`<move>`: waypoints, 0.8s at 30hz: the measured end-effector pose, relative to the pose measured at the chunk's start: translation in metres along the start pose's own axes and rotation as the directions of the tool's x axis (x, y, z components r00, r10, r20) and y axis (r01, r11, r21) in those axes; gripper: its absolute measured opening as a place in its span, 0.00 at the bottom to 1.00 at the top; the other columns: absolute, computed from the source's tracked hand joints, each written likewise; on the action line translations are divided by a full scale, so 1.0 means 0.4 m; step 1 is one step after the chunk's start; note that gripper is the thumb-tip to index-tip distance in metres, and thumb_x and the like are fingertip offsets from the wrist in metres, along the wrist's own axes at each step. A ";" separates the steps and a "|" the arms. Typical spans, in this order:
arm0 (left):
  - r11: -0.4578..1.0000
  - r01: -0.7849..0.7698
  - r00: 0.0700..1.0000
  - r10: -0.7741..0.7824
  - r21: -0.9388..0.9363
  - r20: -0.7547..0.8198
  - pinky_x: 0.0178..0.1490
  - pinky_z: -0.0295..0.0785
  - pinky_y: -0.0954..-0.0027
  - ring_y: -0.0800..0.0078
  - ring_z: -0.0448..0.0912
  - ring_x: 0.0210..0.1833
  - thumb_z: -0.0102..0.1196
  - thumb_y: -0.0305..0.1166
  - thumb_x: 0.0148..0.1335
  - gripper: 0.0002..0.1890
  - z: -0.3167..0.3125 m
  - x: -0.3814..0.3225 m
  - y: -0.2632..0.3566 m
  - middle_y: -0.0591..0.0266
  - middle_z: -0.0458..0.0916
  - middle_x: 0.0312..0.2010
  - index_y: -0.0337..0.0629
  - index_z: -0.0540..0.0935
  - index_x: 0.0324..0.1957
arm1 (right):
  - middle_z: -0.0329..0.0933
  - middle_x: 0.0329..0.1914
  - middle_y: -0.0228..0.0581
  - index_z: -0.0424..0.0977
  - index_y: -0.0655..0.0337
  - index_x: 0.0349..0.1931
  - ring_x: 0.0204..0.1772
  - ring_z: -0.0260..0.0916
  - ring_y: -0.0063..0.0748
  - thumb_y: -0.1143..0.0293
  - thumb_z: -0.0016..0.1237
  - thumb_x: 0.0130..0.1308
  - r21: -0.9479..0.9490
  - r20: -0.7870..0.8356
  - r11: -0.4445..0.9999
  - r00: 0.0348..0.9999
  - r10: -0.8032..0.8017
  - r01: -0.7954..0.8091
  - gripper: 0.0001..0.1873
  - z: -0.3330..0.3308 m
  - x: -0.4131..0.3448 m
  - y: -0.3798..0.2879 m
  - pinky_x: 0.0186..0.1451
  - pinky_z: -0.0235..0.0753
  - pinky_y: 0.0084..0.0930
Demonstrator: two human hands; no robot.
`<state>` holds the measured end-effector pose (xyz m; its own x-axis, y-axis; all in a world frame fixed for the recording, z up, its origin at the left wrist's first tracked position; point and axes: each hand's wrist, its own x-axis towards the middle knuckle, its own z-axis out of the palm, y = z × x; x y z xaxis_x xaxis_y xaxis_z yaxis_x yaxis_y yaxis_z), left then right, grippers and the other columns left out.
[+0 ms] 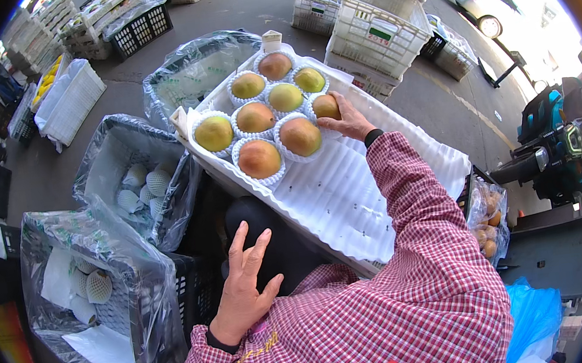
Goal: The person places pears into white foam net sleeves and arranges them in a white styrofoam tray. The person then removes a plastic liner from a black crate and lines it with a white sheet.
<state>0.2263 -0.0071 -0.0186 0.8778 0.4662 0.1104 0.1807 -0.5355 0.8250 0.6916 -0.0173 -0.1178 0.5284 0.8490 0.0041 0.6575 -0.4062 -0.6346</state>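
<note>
My right hand (349, 117) grips a brownish-orange round fruit (326, 107) by its right side. That fruit sits in a white foam net at the edge of a group of several more. The others, such as a red-brown fruit (259, 159) and a yellow-green fruit (285, 97), are each cupped in foam netting. They fill the far end of a crate lined with white corrugated foam (336, 203); bare liner shows at the near end. Above my lap, my left hand (246, 287) is raised with fingers spread and nothing in it.
Left of me stand plastic-lined black crates (155, 296) holding foam-netted fruit (99, 286). Another lined crate (194, 74) touches the far end. White crates (386, 28) are stacked beyond. At right are bagged fruit (488, 214), a parked scooter (559, 148) and a blue plastic bag (534, 315).
</note>
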 end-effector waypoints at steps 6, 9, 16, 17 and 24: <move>0.997 -0.033 0.946 0.053 0.067 -0.319 0.64 0.74 0.62 0.53 0.75 0.64 0.63 0.21 0.59 0.33 -0.080 -0.072 0.012 0.43 0.58 0.73 0.44 0.73 0.68 | 0.75 0.58 0.47 0.61 0.55 0.69 0.53 0.80 0.40 0.43 0.69 0.51 0.087 0.118 0.979 0.978 0.172 -0.183 0.49 -0.085 -0.026 -0.056 0.40 0.86 0.31; 0.990 0.080 0.860 -0.012 0.112 -0.510 0.60 0.78 0.62 0.57 0.76 0.63 0.60 0.23 0.63 0.30 -0.122 -0.145 -0.016 0.46 0.59 0.72 0.45 0.71 0.68 | 0.75 0.58 0.46 0.62 0.57 0.68 0.53 0.80 0.38 0.46 0.69 0.53 0.053 0.031 0.971 0.972 0.232 -0.233 0.46 -0.063 0.001 -0.062 0.33 0.87 0.34; 0.996 0.061 0.857 -0.016 0.071 -0.515 0.57 0.79 0.64 0.59 0.77 0.61 0.61 0.23 0.64 0.29 -0.107 -0.184 -0.033 0.46 0.61 0.71 0.43 0.72 0.67 | 0.74 0.60 0.46 0.60 0.55 0.68 0.55 0.79 0.43 0.47 0.72 0.49 0.139 0.034 0.938 0.948 0.315 -0.317 0.50 -0.049 0.014 -0.072 0.38 0.89 0.42; 0.995 0.050 0.866 -0.002 0.082 -0.501 0.56 0.80 0.65 0.60 0.77 0.61 0.60 0.23 0.64 0.27 -0.107 -0.190 -0.032 0.46 0.61 0.71 0.43 0.74 0.66 | 0.74 0.60 0.46 0.60 0.55 0.68 0.56 0.79 0.44 0.47 0.72 0.49 0.151 0.041 0.934 0.947 0.320 -0.323 0.50 -0.051 0.011 -0.075 0.38 0.89 0.43; 0.989 0.040 0.703 0.074 0.144 -0.707 0.53 0.81 0.67 0.61 0.80 0.57 0.57 0.20 0.64 0.20 -0.117 -0.193 -0.038 0.47 0.71 0.63 0.39 0.80 0.59 | 0.75 0.54 0.43 0.62 0.59 0.66 0.51 0.79 0.39 0.49 0.67 0.56 0.155 0.132 0.949 0.958 0.254 -0.273 0.43 -0.020 0.030 -0.086 0.33 0.88 0.41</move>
<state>0.1349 -0.0020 -0.0136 0.3165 0.7861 0.5310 0.2779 -0.6120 0.7404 0.6796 0.0042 -0.0896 0.6019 0.7552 -0.2594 0.3968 -0.5648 -0.7236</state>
